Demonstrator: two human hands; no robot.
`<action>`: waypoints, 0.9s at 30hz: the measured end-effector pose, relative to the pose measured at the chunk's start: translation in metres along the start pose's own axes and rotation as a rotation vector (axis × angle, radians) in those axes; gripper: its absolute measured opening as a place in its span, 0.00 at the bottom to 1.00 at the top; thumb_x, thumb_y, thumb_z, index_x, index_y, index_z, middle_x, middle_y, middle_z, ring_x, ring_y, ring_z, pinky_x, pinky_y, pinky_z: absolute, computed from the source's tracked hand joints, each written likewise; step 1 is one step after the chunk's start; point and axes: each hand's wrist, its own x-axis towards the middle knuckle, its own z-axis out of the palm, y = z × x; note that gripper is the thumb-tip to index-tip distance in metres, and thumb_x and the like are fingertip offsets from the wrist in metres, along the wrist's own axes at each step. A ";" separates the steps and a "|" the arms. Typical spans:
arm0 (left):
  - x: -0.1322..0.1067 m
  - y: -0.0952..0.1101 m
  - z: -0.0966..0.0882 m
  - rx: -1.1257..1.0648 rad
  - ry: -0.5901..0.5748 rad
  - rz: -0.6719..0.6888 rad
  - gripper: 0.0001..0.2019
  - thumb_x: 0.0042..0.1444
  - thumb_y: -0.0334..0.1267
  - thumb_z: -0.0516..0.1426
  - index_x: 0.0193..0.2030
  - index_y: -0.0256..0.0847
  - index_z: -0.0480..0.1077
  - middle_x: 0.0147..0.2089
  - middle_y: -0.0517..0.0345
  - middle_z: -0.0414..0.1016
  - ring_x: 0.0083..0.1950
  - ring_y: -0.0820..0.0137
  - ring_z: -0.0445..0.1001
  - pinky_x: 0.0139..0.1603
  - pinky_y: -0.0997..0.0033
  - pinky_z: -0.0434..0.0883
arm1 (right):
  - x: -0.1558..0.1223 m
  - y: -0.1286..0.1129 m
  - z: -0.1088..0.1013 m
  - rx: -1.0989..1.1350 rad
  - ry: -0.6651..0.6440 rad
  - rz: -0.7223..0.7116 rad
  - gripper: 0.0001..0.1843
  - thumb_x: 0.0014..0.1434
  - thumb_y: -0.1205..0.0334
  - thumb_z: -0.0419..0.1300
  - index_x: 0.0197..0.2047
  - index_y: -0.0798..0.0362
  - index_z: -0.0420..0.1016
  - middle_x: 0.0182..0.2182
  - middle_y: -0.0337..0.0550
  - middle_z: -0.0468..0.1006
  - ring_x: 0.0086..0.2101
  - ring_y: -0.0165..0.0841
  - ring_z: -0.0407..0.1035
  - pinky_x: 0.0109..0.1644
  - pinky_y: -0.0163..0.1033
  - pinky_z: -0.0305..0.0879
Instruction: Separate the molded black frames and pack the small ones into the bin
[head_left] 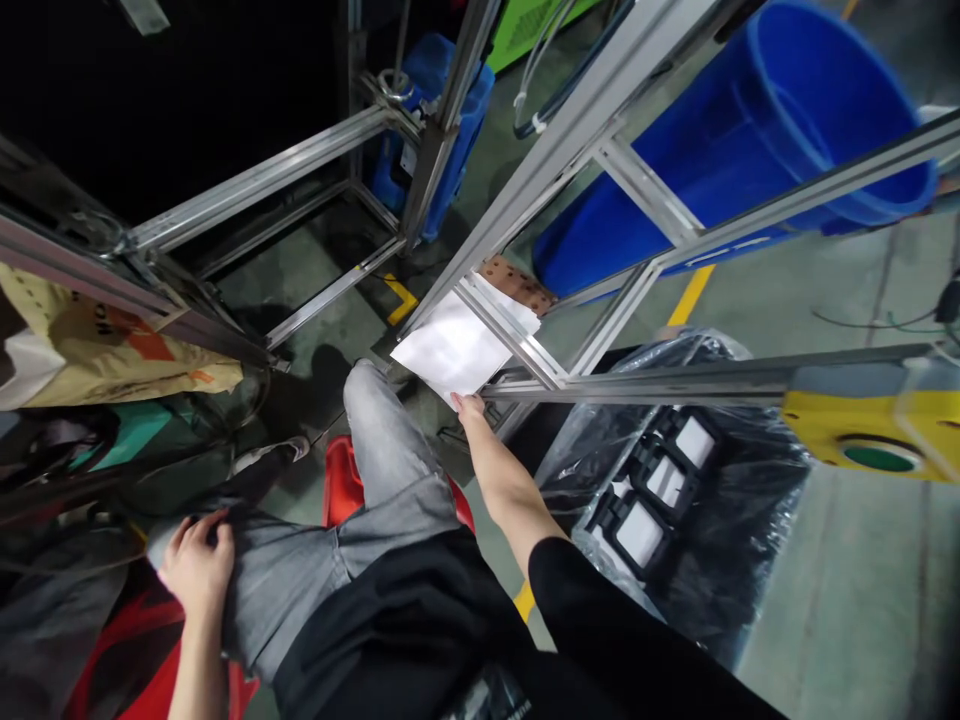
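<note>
My right hand (469,405) reaches forward and pinches the near corner of some white paper sheets (442,350). The sheets lie partly behind a bar of the aluminium frame (517,335), above a brown piece with dark spots (517,283). My left hand (199,560) rests on my thigh in grey jeans (281,560), its fingers loosely curved and apart, with nothing in it.
Right of me stands a plastic-lined box (757,520) with several black parts bearing white pads. A blue bin (675,170) is behind the frame. A yellow button box (870,430) is at the right, a printed sack (127,340) at the left. Red seating (341,480) shows beneath me.
</note>
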 end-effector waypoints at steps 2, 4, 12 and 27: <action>-0.001 0.003 -0.002 -0.006 0.005 -0.010 0.27 0.67 0.48 0.48 0.56 0.37 0.84 0.64 0.33 0.80 0.77 0.45 0.67 0.72 0.36 0.64 | 0.003 0.003 -0.001 0.003 0.019 -0.001 0.21 0.74 0.51 0.66 0.63 0.54 0.75 0.56 0.49 0.79 0.49 0.39 0.78 0.51 0.48 0.82; -0.002 0.004 -0.003 -0.015 0.007 -0.023 0.27 0.66 0.48 0.49 0.56 0.37 0.84 0.63 0.33 0.80 0.77 0.44 0.67 0.71 0.36 0.65 | 0.004 0.006 -0.001 0.004 0.037 -0.002 0.21 0.74 0.51 0.66 0.63 0.54 0.75 0.56 0.49 0.79 0.49 0.39 0.78 0.51 0.48 0.82; -0.004 0.003 -0.005 -0.030 -0.006 -0.024 0.26 0.66 0.48 0.49 0.56 0.39 0.84 0.64 0.34 0.79 0.77 0.42 0.66 0.72 0.31 0.64 | 0.001 0.016 0.004 0.013 0.065 -0.006 0.22 0.74 0.51 0.66 0.64 0.54 0.75 0.56 0.50 0.79 0.49 0.39 0.78 0.52 0.49 0.82; -0.002 0.004 -0.008 -0.001 -0.002 -0.054 0.27 0.67 0.50 0.49 0.56 0.39 0.83 0.70 0.33 0.75 0.76 0.41 0.67 0.73 0.34 0.64 | -0.067 -0.009 0.000 -0.214 -0.251 -0.057 0.21 0.74 0.51 0.66 0.62 0.54 0.76 0.56 0.49 0.79 0.49 0.39 0.78 0.51 0.48 0.82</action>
